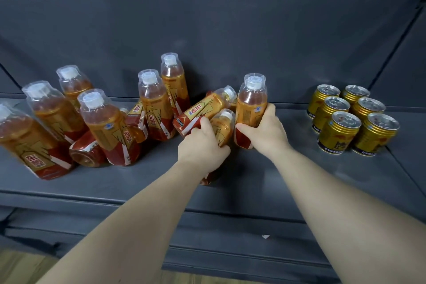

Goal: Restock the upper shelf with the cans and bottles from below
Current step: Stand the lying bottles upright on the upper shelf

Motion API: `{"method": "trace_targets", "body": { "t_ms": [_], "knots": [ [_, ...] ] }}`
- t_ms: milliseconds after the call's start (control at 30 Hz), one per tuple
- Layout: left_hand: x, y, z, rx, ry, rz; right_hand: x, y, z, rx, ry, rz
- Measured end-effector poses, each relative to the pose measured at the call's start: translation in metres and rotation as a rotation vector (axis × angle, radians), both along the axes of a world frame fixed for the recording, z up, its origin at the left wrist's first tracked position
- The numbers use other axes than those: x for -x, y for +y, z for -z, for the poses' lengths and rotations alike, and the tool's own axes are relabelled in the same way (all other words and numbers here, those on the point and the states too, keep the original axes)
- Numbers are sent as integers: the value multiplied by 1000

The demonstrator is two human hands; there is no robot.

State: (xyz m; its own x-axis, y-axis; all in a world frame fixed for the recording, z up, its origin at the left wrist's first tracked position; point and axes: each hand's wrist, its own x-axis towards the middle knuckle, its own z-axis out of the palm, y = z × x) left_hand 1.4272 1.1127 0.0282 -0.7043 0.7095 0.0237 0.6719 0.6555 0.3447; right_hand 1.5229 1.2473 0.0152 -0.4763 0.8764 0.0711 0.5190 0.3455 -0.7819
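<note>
the bottles [108,122] are full of amber drink, so i judge them fairly heavy, stiff in the body but slick at the label, and tall enough to tip, as the few lying among the standing ones on the shelf [138,182] suggest; the thick middle, below the clear cap cover, looks the surest hold. the right hand [265,130], arm outstretched, wraps fingers and thumb round the lower body of an upright bottle [252,101] on the shelf, well left of the gold cans [352,120]. the left hand [202,145], just beside it with knuckles up, grips a tilted bottle [202,109] near its red base and seems to press a second bottle [222,127] under the palm.
</note>
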Motion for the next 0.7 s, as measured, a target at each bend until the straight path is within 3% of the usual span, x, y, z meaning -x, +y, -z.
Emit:
{"method": "trace_targets", "body": {
  "t_ms": [333, 700],
  "knots": [
    [5, -13, 1, -487, -204, 21, -21, -21, -3, -19, -23, 67],
    [13, -27, 11, -687, -347, 38, -16, -43, 4, -39, -20, 71]
  ]
}}
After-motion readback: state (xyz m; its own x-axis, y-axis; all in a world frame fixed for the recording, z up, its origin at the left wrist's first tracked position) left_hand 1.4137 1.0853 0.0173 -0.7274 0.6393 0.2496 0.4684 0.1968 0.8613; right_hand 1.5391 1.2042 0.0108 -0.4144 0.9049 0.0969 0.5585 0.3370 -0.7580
